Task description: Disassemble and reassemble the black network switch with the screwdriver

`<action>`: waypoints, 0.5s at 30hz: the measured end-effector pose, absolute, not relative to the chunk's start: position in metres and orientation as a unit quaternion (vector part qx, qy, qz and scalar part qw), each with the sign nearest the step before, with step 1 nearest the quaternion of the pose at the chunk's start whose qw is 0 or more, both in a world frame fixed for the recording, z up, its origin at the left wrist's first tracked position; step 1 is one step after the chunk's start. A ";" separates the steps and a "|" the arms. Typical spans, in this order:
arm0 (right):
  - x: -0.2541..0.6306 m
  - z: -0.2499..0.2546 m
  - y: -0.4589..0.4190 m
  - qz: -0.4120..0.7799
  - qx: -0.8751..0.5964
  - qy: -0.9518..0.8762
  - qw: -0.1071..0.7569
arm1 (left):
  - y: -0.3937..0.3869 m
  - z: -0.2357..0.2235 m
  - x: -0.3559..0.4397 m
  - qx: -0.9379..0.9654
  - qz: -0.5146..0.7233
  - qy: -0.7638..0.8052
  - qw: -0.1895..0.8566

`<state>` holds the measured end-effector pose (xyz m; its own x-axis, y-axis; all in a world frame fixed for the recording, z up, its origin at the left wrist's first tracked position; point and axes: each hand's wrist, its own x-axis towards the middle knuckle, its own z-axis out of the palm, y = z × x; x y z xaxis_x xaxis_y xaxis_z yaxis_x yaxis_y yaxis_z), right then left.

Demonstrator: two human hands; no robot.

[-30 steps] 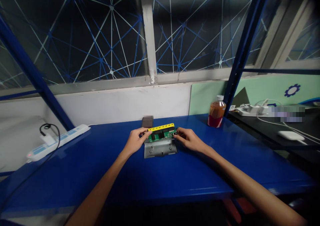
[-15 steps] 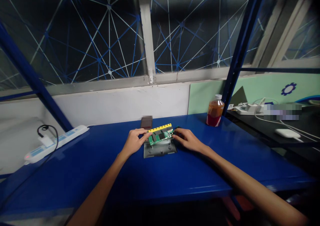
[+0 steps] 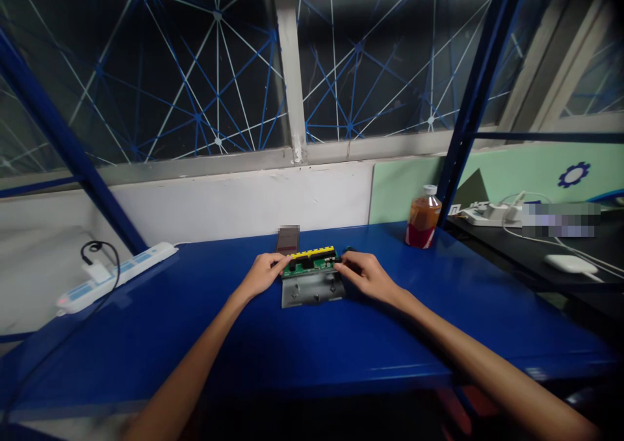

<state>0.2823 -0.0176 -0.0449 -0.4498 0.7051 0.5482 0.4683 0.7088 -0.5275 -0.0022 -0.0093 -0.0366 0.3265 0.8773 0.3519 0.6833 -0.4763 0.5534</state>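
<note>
Holding hands: both at the centre of the frame. The left hand [image 3: 263, 274] pinches the left end of a green circuit board [image 3: 312, 265] between thumb and fingers; the right hand [image 3: 369, 273] grasps the right end the same way, some fingertips hidden.
Circuit board: mid-frame, long side facing the viewer, with a yellow strip [image 3: 312, 253] along its far edge and dark parts on its face.
Grey cover: a shallow grey cover [image 3: 312, 289] lies on the blue table [image 3: 292, 350], directly below the board in the frame, small posts showing inside.
Progress: the board appears to be a separate piece from the cover, whose near half is bare; it is not laid over those posts. Whether its far side is seated or fastened cannot be told, nor what work remains.
Table edges: a dark flat object [image 3: 288, 240] sits just behind the board; a drink bottle [image 3: 423, 218] stands right of centre; a white power strip [image 3: 139, 267] lies at the left.
</note>
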 end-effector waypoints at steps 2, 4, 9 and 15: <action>0.282 -0.045 -0.019 0.139 -0.344 -0.843 0.390 | -0.008 -0.038 -0.002 0.803 0.304 0.490 0.154; 0.282 -0.045 -0.020 0.129 -0.337 -0.847 0.390 | -0.007 -0.038 -0.002 0.805 0.301 0.488 0.155; 0.282 -0.046 -0.020 0.126 -0.341 -0.849 0.383 | -0.010 -0.034 -0.003 0.804 0.316 0.478 0.161; 0.285 -0.053 -0.011 0.118 -0.370 -0.835 0.390 | -0.018 -0.031 0.002 0.767 0.370 0.458 0.255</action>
<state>0.2846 -0.0112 -0.0531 -0.4214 0.7102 0.5639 0.5257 0.6980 -0.4861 0.0021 -0.0179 -0.0308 0.3058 0.8916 0.3339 0.5131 -0.4497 0.7311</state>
